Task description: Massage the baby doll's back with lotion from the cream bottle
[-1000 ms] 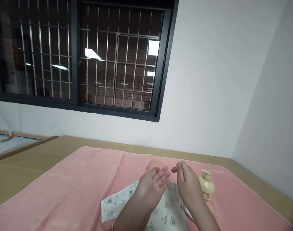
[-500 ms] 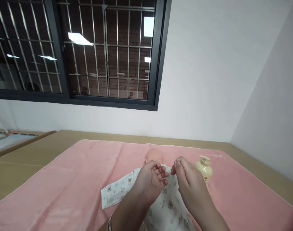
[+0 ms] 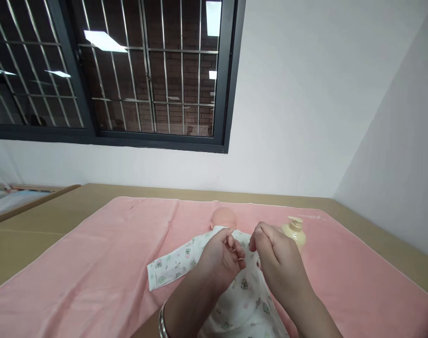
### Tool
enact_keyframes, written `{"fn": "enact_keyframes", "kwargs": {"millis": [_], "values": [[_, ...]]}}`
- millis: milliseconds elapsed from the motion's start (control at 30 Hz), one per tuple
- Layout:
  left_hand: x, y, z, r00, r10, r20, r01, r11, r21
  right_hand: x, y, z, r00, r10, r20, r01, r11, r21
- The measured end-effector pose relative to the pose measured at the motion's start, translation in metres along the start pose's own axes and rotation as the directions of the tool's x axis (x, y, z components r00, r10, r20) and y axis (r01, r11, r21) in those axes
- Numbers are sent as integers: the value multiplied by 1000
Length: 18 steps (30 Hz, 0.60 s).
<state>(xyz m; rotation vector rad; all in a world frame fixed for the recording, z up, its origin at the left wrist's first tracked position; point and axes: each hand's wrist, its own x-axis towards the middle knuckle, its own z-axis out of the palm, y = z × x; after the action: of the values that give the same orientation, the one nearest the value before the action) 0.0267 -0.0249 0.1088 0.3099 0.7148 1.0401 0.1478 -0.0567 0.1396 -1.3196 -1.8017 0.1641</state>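
Observation:
A bald doll lies face-up or face-down, I cannot tell which; its smooth head shows beyond my hands. It wears a white baby garment printed with small animals, one sleeve stretched out to the left. Above the garment's chest, my left hand is turned palm up, fingers loosely curled and apart, with nothing visible in it. My right hand is closed at the garment's right side, thumb on top; what its fingers hold, if anything, is hidden. The garment's right sleeve is hidden too.
A pale yellow pump bottle stands just beyond my right hand. Under everything lies a pink sheet on a wooden surface. A white wall and a barred window rise behind.
The view has shifted slightly, so the doll, bottle and sheet appear a little higher. Both hands keep nearly the same pose; the left fingers look slightly more curled.

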Motion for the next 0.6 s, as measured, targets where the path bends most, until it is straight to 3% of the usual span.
{"fn": "enact_keyframes", "kwargs": {"millis": [100,167,267,400,500,533,600], "values": [[-9,-2,2,997,-59,42,56,996,62,1,1,7,998,-64,-9,63,997,-43],[-21,-3,4,983,-116,142,110,993,54,0,0,16,990,-141,-24,138,987,-81],[-40,-2,8,968,-65,242,77,996,-42,-8,-8,31,949,-313,46,316,943,-101],[-50,18,7,978,113,174,-105,993,-55,-28,-26,42,819,-534,210,539,841,39],[-50,35,-1,919,303,253,-309,951,-14,-38,-34,45,710,-674,203,649,739,182],[-49,36,-3,885,377,273,-393,920,5,-40,-34,45,701,-688,187,653,725,219],[-47,30,-8,806,485,339,-544,833,102,-42,-29,41,765,-626,151,581,772,259]]}}
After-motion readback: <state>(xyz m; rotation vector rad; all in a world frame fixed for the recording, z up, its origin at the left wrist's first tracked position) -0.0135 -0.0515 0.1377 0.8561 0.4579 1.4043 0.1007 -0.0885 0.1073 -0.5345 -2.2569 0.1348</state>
